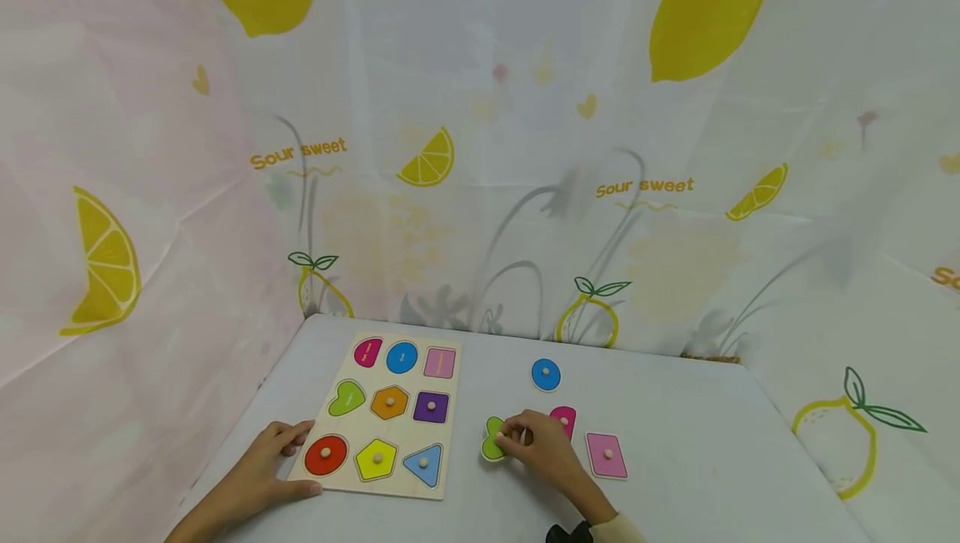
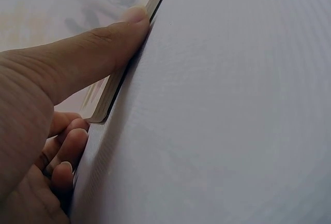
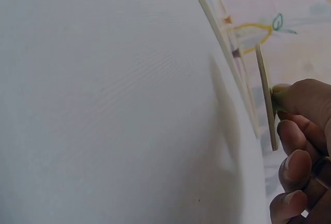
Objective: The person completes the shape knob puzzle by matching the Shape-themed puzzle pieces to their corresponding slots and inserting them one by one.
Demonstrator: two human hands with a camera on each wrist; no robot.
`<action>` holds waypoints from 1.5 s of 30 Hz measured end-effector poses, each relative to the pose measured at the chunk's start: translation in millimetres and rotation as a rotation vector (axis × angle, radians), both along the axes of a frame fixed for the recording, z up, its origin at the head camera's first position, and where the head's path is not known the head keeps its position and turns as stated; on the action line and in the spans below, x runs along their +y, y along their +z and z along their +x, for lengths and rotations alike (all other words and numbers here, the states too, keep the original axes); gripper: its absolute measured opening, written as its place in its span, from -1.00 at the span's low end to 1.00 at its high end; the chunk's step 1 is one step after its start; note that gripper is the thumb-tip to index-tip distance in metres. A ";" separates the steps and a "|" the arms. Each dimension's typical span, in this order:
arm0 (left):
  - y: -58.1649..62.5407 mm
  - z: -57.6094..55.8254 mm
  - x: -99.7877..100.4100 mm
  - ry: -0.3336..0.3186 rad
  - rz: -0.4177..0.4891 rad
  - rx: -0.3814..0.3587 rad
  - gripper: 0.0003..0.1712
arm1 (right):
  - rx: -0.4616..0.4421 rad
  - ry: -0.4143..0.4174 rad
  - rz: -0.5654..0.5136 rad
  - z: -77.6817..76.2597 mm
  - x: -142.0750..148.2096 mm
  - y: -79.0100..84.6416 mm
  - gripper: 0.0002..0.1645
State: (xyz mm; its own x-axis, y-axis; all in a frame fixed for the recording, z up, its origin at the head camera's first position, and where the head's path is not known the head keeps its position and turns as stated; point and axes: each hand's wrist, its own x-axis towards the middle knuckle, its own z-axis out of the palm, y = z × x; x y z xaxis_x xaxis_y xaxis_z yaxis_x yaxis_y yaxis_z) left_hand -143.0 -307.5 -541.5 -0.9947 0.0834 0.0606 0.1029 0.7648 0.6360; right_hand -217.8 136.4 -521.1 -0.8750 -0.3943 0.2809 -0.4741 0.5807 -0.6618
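A wooden shape-puzzle board [image 1: 402, 419] lies at the left of the table. My left hand [image 1: 258, 470] holds its near left corner, thumb along the near edge and fingers at the left side; the left wrist view shows the thumb [image 2: 98, 50] against the edge. Between thumb and fingertips, my right hand [image 1: 546, 453] pinches the knob of a green heart puzzle piece [image 1: 491, 440]. In the right wrist view this piece [image 3: 266, 100] is seen edge-on, held off the table. The board's green heart recess [image 1: 347, 398] bears no knobbed piece.
Right of the board lie a blue circle piece [image 1: 546, 375], a magenta piece [image 1: 564, 420] partly behind my right hand, and a pink square piece [image 1: 607, 455]. Several knobbed pieces sit in the board. A lemon-print curtain [image 1: 480, 218] stands behind the white table [image 1: 690, 460].
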 end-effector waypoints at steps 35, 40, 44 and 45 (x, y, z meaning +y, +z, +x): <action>4.3 -2.5 1.5 0.020 0.016 -0.051 0.17 | 0.018 0.095 0.013 -19.9 -79.4 13.5 -0.89; 4.1 -3.0 1.4 0.027 0.016 -0.061 0.17 | 0.024 0.096 0.027 -21.1 -91.3 13.7 -0.88; 4.4 -3.9 1.6 0.035 0.019 -0.079 0.18 | 0.034 0.109 0.035 -23.2 -99.7 11.8 -0.87; 4.4 -4.1 1.6 0.035 0.018 -0.080 0.18 | 0.040 0.112 0.038 -23.6 -101.5 11.4 -0.87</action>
State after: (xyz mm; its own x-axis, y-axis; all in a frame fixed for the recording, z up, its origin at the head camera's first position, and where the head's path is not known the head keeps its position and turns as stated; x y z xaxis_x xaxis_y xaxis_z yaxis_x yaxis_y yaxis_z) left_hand -147.1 -305.9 -537.1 -0.9987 0.0481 -0.0183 0.0244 0.7555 0.6547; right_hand -241.5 34.8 -509.8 -0.8136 -0.4995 0.2975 -0.5625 0.5472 -0.6198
